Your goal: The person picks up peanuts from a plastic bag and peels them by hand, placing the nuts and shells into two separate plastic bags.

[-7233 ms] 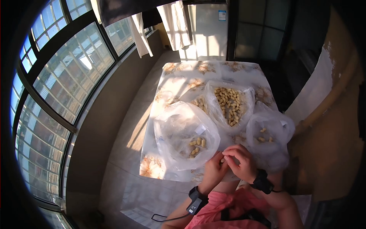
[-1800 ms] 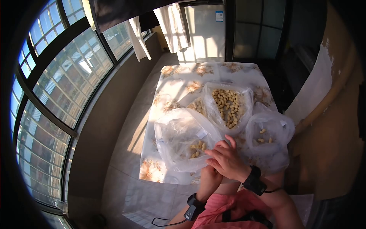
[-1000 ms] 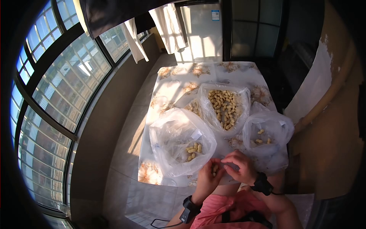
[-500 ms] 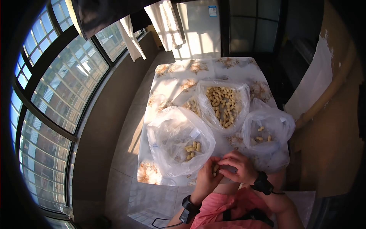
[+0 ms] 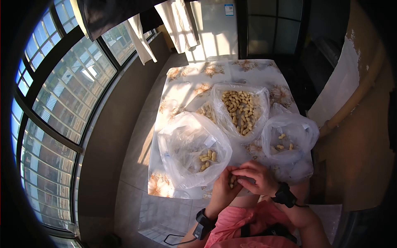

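Over the near edge of the table, my two hands meet at the fingertips. My left hand is curled around unshelled peanuts, part of which show in the palm. The fingers of my right hand are closed against the left fingertips, and whatever they pinch is hidden. Just beyond my left hand, a clear plastic bag stands open with several peanuts inside. A smaller plastic bag, past my right hand, contains a few peanuts.
Farther back, an open plastic bag holds a large heap of peanuts. All the bags rest on a table with a flowered cover. Barred windows line the left side, and a brown surface stands at the right.
The whole view has shifted slightly, moving the table and bags a little upward in the picture. My hands stay together over the table edge, with only small finger movement.
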The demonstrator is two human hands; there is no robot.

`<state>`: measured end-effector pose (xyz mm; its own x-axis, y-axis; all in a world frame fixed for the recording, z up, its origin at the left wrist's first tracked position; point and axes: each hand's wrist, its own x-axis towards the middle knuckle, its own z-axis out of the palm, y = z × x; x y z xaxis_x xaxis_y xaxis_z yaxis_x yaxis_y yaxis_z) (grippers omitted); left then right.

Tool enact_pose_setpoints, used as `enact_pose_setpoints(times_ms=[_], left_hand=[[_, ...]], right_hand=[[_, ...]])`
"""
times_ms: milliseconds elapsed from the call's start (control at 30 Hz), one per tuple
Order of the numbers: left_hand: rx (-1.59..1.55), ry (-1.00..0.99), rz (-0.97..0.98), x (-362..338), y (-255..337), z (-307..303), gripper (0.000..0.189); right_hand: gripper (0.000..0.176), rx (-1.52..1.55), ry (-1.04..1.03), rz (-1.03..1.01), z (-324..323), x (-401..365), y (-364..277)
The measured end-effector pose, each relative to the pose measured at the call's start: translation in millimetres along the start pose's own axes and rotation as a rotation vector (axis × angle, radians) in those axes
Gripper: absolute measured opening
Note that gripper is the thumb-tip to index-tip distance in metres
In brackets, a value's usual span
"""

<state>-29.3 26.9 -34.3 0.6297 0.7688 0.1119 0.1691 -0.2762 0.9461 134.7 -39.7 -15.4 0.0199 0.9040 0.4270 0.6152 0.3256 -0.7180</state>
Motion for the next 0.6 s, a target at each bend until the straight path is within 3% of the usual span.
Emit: enact_pose_setpoints(times_ms=[467, 600], left_hand=[[-0.025, -0.003, -0.019, 0.2, 0.1, 0.5, 0.042], [-0.013, -0.019, 0.002, 0.5, 2.1, -2.2, 0.039]], right_hand=[[0.015, 0.049, 0.002, -0.018, 3.0, -1.0, 8.5], [0.015, 0.164, 0.046, 0.111, 2.4, -3.2, 7.0]])
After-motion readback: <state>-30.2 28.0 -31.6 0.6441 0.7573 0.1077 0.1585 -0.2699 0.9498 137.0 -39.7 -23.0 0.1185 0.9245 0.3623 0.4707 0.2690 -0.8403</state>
